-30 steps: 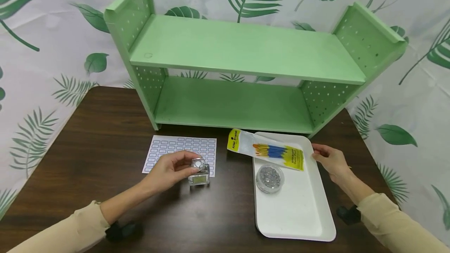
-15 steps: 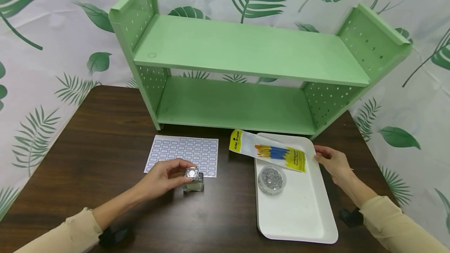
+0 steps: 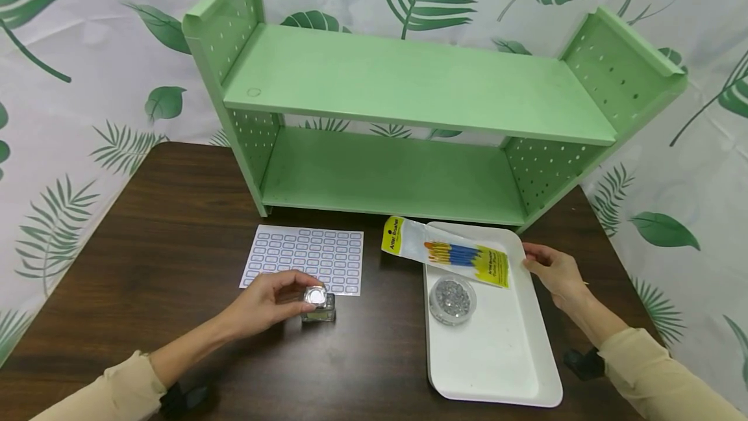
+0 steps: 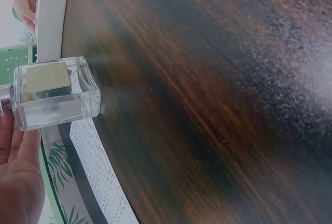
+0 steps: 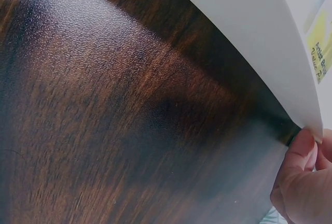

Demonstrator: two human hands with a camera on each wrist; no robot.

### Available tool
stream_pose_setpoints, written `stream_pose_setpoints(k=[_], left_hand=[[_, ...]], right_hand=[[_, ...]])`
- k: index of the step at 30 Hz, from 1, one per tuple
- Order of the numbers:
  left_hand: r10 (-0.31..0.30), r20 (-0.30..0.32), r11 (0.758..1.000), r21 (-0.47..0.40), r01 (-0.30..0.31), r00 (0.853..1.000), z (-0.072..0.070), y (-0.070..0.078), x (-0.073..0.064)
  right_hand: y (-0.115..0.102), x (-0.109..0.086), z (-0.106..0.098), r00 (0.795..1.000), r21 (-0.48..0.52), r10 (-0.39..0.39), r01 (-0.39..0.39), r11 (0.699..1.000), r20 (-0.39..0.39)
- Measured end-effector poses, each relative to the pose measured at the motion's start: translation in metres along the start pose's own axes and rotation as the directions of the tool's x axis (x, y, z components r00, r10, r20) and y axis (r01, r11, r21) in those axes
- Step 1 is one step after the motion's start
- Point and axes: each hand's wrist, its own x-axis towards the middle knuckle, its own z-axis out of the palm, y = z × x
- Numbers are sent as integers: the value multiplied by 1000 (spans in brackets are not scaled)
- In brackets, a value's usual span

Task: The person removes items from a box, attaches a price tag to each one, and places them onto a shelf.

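Note:
A clear glass perfume bottle (image 3: 319, 315) with a pale gold label stands close over the dark table, left of the middle. My left hand (image 3: 258, 307) grips it by its shiny cap (image 3: 315, 296), thumb in front and fingers behind. In the left wrist view the square bottle (image 4: 56, 93) juts out from the fingertips. On the right, my right hand (image 3: 555, 275) pinches the far right rim of a white tray (image 3: 497, 362). The right wrist view has thumb and finger right at the rim's edge. In the tray sits a round clear tub (image 3: 452, 301) of silvery bits.
A pack of artist brushes (image 3: 447, 252) lies across the tray's far end, sticking out past its left rim. Behind the left hand lies a sheet of blue-bordered labels (image 3: 306, 255). A green two-level shelf (image 3: 391, 171) stands along the back of the table (image 3: 146, 239).
My left hand has drawn the perfume bottle a little left and nearer to me, off the label sheet's corner. The right hand keeps its hold on the tray; the view has shifted slightly.

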Motion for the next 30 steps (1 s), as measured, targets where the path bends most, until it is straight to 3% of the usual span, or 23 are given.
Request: stream_pose_setpoints(k=[13, 25, 28, 30], left_hand=[[-12, 29, 1000, -24, 12, 1000, -2, 0, -2], [0, 15, 1000, -31, 0, 1000, -2, -2, -3], [-15, -21, 999, -34, 15, 1000, -6, -2, -2], [-43, -88, 999, -22, 41, 995, -10, -2, -1]], right_hand=[[-1, 0, 1, 1000, -9, 5, -5, 1000, -11], [0, -1, 1, 1000, 6, 17, -17, 1000, 7], [0, -1, 1, 1000, 7, 15, -15, 1000, 8], [0, -1, 1, 1000, 9, 13, -13, 1000, 6]])
